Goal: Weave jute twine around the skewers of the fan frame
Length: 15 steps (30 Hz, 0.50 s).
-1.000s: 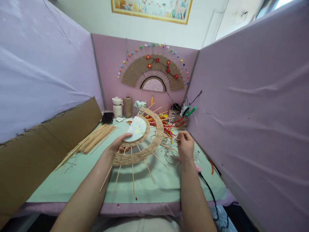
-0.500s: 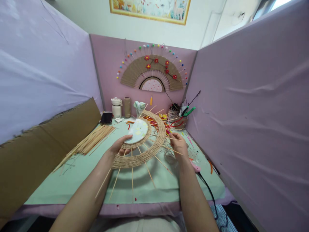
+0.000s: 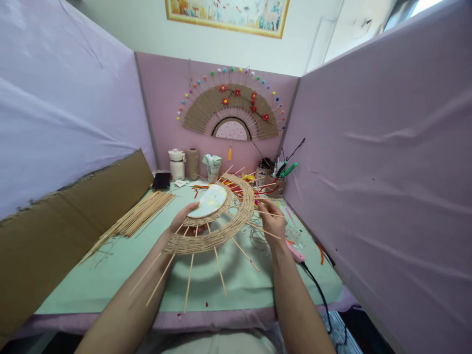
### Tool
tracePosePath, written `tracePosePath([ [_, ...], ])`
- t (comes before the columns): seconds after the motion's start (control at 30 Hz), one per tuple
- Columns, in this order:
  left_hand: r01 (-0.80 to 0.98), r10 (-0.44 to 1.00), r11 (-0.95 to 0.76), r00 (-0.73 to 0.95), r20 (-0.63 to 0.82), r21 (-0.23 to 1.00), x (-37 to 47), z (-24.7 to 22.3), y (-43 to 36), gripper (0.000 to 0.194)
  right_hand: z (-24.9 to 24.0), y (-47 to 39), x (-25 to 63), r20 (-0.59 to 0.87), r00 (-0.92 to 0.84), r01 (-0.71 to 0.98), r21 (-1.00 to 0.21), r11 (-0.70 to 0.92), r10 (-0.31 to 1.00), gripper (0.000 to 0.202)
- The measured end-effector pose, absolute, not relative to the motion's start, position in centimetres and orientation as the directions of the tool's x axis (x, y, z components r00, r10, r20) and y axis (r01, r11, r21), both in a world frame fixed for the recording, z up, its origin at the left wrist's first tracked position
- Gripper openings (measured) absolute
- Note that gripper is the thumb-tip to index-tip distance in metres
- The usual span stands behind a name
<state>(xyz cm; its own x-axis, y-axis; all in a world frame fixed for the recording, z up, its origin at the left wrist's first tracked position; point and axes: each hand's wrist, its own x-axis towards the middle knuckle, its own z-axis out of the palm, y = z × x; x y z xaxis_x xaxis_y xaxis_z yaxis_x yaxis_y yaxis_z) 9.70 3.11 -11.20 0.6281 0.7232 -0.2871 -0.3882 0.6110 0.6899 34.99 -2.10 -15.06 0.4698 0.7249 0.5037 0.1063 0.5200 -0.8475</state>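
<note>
A half-round fan frame, with pale sticks fanning out through a woven twine band, is held tilted above the table. My left hand is closed on its inner half-disc, which is white with a pale pattern; the thumb lies on top and the fingers are underneath. At the band's right outer edge, my right hand is pinched closed among the stick ends. What its fingertips hold is hidden. Loose twine lies looped just below that hand.
Thin sticks lie in a pile beside a cardboard strip at left. A jar, a twine spool and tool cups stand at the back. A pink corded tool lies at right. A finished fan hangs behind.
The fan frame has turned slightly, its lower sticks swinging left and its right-hand sticks reaching a little further right. Both hands keep nearly the same places.
</note>
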Motion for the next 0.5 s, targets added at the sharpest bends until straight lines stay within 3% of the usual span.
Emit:
tracePosePath([
  [0.1,-0.401,0.742,0.583,0.618,-0.26,0.707,10.1,-11.4,3.4,0.034,-14.9,-2.2,34.9,0.501,0.487,0.099,-0.845,0.525,0.715,0.028],
  [0.2,-0.424,0.843,0.451,0.493,-0.218,0.785,10.6,-11.6,3.7,0.041,-14.8,-2.1,34.9,0.471,0.537,0.09,-0.856,0.509,0.699,0.027],
  [0.3,-0.468,0.888,0.317,0.452,-0.085,0.825,11.0,-11.6,4.0,0.051,-15.0,-2.0,35.0,0.449,0.601,0.113,-0.866,0.486,0.661,0.028],
  [0.5,-0.551,0.867,0.159,0.475,0.151,0.819,11.2,-11.6,4.0,0.048,-15.3,-1.6,35.0,0.4,0.646,0.08,-0.883,0.463,0.65,0.033],
])
